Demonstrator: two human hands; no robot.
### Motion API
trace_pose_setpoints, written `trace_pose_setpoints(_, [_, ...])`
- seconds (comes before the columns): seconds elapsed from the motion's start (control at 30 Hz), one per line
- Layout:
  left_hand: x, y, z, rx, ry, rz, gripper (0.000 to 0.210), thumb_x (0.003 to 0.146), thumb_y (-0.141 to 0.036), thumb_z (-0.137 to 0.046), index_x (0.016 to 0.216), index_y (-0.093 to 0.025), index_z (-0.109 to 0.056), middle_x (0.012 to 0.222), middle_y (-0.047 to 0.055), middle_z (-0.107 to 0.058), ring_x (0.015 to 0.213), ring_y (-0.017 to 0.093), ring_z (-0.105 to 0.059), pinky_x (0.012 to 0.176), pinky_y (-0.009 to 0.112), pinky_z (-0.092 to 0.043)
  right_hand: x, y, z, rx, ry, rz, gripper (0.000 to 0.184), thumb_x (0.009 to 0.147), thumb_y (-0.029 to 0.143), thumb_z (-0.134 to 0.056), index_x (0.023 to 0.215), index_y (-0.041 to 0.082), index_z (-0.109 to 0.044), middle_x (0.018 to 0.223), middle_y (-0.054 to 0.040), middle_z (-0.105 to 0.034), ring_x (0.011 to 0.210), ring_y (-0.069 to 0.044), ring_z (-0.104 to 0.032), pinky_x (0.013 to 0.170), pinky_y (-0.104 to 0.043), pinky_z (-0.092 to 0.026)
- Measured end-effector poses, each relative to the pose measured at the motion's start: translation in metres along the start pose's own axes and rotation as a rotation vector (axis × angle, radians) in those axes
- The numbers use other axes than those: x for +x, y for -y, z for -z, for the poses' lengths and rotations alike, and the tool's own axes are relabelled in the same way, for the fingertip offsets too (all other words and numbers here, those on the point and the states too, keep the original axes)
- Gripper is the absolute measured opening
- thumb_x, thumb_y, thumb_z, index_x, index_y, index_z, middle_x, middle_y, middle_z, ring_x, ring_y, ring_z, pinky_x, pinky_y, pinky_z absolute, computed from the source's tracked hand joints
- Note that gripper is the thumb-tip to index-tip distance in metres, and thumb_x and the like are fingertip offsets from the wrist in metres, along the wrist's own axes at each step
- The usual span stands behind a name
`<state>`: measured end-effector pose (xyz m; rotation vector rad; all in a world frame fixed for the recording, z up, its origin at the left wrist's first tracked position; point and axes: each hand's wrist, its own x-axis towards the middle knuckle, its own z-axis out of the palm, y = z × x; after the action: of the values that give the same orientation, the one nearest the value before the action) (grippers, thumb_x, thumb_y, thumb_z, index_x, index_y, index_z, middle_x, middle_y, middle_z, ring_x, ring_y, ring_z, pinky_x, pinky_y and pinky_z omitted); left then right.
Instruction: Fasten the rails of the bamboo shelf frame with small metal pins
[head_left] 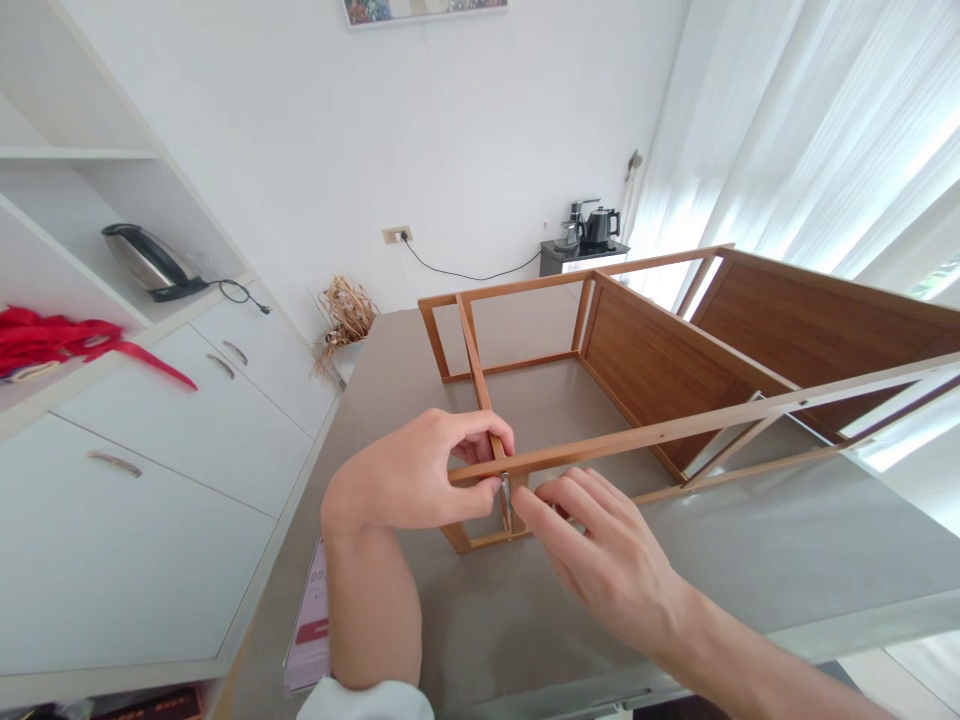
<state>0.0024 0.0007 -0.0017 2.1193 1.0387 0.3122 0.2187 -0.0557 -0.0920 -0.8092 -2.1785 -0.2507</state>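
A brown wooden shelf frame [592,447] lies on its side on the grey tabletop. My left hand [409,470] grips its near rail where a thin crossbar [474,365] meets it, with fingers above and thumb below. A small shiny metal piece [505,486] stands at that joint, between my left thumb and my right fingertips. My right hand [600,540] is closed just right of the joint, its thumb and forefinger pinched at the metal piece. Whether this is a bolt or a key-like tool, I cannot tell. The right fingers partly hide it.
Wooden panels [660,360] span the frame's right half. A printed pink-white box or sheet [309,630] lies left of my forearm on the grey table [525,640]. White cabinets [150,510] with a kettle [150,262] stand left; dried plants [345,315] stand behind.
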Motion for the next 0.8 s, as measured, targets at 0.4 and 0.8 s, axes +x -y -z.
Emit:
trace_pose_setpoints(0.4, [-0.001, 0.0, 0.0, -0.006, 0.0, 0.009, 0.021, 0.083, -0.021, -0.06, 0.104, -0.024, -0.062, 0.093, -0.002, -0.074, 0.085, 0.016, -0.068, 0.082, 0.028, -0.052, 0.006, -0.007, 0.011, -0.008, 0.062, -0.014, 0.029, 0.098, 0.002, -0.044, 0.116, 0.017, -0.061, 0.087, -0.0026, -0.062, 0.076, -0.015, -0.049, 0.07, -0.028, -0.041])
trace_pose_setpoints(0.8, [0.0, -0.002, -0.001, -0.026, 0.007, 0.023, 0.021, 0.082, -0.021, -0.061, 0.103, -0.023, -0.063, 0.091, -0.002, -0.074, 0.083, 0.016, -0.067, 0.08, 0.028, -0.051, 0.026, 0.005, 0.038, -0.122, 0.235, -0.001, 0.03, 0.092, -0.001, -0.041, 0.093, 0.02, -0.062, 0.078, -0.0011, -0.056, 0.069, -0.016, -0.049, 0.064, -0.03, -0.04])
